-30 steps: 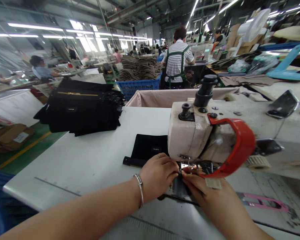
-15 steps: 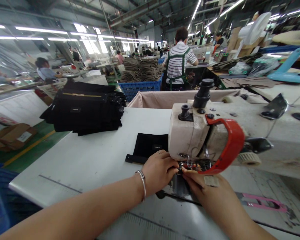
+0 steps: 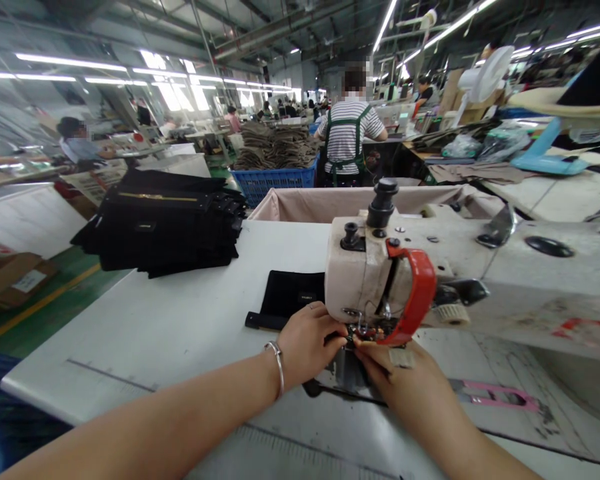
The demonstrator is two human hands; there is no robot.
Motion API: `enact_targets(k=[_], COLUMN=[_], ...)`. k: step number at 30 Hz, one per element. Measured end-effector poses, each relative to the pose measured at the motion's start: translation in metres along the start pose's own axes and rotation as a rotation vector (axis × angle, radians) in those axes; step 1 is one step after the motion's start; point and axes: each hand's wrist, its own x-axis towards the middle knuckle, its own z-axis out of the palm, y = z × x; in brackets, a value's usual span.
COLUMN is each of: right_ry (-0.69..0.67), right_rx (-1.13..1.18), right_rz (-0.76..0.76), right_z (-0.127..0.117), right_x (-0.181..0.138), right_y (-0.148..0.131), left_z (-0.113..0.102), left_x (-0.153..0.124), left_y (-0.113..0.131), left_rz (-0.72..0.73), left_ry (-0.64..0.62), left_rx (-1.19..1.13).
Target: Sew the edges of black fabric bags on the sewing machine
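A cream sewing machine (image 3: 365, 273) with a red guard (image 3: 417, 293) stands on the white table (image 3: 180, 327). A black fabric piece (image 3: 290, 297) lies under its head, reaching left. My left hand (image 3: 307, 343), a bracelet on its wrist, is closed with fingertips pinched at the needle area. My right hand (image 3: 405, 387) meets it from the right, fingers pressed together on the dark fabric under the presser foot. What exactly the fingertips grip is partly hidden by the machine head.
A stack of black bags (image 3: 165, 223) sits at the table's far left. Pink scissors (image 3: 495, 397) lie right of my hands. Behind are a beige cloth-lined bin (image 3: 350, 200), a blue crate (image 3: 275, 177) of folded fabric, and a person in a striped shirt (image 3: 353, 130).
The view has shifted, so the machine sits further left and smaller in frame. My hands stay pinched at the needle, barely moved.
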Motion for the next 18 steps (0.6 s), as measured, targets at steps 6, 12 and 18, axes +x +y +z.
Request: enact_targets(k=[6, 12, 18], right_ry=[-0.019, -0.028, 0.004], right_rx=[0.027, 0.058, 0.125], right_rz=[0.016, 0.032, 0.040], right_z=[-0.0011, -0.0015, -0.0030], right_x=[0.0011, -0.0020, -0.0003], right_y=[-0.0017, -0.0003, -0.0053], left_z=[-0.0002, -0.0017, 0.0014], left_x=[-0.0003, -0.0042, -0.0055], left_y=[-0.0005, 0.0015, -0.0011], left_rz=[-0.005, 0.018, -0.016], left_ry=[0.011, -0.003, -0.061], left_rx=[-0.022, -0.028, -0.024])
